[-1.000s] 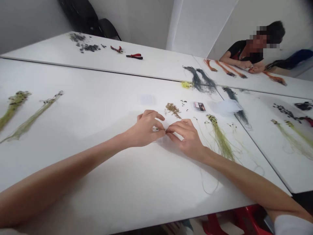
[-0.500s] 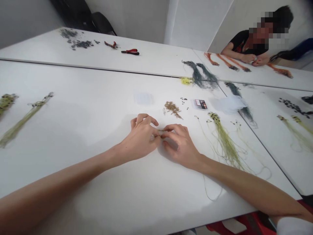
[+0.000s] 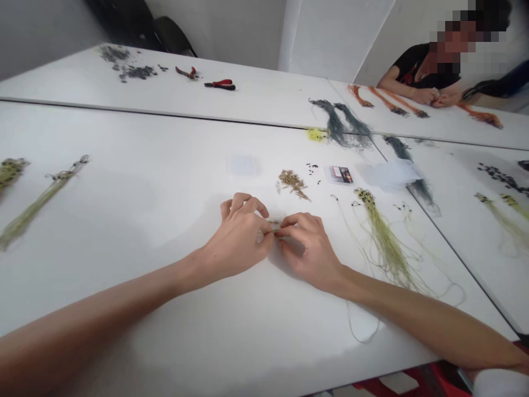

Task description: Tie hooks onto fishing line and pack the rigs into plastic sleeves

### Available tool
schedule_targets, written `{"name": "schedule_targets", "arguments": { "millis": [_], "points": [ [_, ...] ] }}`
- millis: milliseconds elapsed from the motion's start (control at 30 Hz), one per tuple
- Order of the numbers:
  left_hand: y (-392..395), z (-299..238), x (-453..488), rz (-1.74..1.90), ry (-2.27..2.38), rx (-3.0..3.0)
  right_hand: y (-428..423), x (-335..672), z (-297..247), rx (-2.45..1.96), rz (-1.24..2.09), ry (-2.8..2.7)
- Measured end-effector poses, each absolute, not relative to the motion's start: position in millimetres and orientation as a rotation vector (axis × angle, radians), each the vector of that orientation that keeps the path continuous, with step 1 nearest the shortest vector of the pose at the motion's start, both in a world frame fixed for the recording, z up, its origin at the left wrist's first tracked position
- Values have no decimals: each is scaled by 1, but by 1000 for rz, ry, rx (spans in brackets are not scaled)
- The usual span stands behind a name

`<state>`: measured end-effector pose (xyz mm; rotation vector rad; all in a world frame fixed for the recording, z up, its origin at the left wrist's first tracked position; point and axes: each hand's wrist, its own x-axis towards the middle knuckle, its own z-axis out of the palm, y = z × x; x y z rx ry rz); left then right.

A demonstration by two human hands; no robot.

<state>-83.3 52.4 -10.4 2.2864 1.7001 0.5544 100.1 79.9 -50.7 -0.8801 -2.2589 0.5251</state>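
Small tan strand [image 3: 273, 222] pinched between fingertips [image 3: 263, 227] of left hand [image 3: 237, 240] and right hand [image 3: 308, 251], over white table [image 3: 124, 309], now showing between hands, hidden second ago. Pile of tan pieces [image 3: 293, 183] near; green line bundle [image 3: 386, 242] beside right hand.

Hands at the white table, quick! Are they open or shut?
Left hand: grip closed, pinching a thin tan strand.
Right hand: grip closed, pinching the same thin tan strand.
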Motion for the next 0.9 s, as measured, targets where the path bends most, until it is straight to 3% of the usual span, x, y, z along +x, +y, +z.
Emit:
{"name": "schedule_targets", "arguments": {
  "millis": [900],
  "points": [
    [46, -8, -79, 585, 1835, 2333, 92, 94, -46, -842, 400, -2374]
  ]
}}
